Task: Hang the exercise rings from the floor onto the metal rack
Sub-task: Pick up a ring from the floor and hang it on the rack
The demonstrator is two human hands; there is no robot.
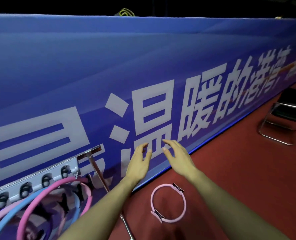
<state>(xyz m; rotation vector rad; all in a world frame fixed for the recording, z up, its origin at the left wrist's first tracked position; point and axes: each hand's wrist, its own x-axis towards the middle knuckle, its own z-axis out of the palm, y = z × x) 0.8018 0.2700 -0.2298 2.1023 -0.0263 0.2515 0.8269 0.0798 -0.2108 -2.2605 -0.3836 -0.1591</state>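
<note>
A light pink exercise ring [168, 203] with two dark pads lies flat on the red floor, low and right of centre. Both my hands are held out in front of the blue banner, above the ring and apart from it. My left hand [139, 164] is empty, with fingers loosely bent. My right hand [178, 156] is empty too, fingers relaxed. At the lower left the grey metal rack [31, 185] carries several rings: a bright pink ring [56, 196], a blue ring [9, 220] and a pale pink one behind them.
A long blue banner wall [143, 66] with large white characters runs across the view. A slanted metal rack leg [98, 172] stands beside my left forearm. A black folding chair [285, 115] with a chrome frame stands on the red floor [239, 170] at the right.
</note>
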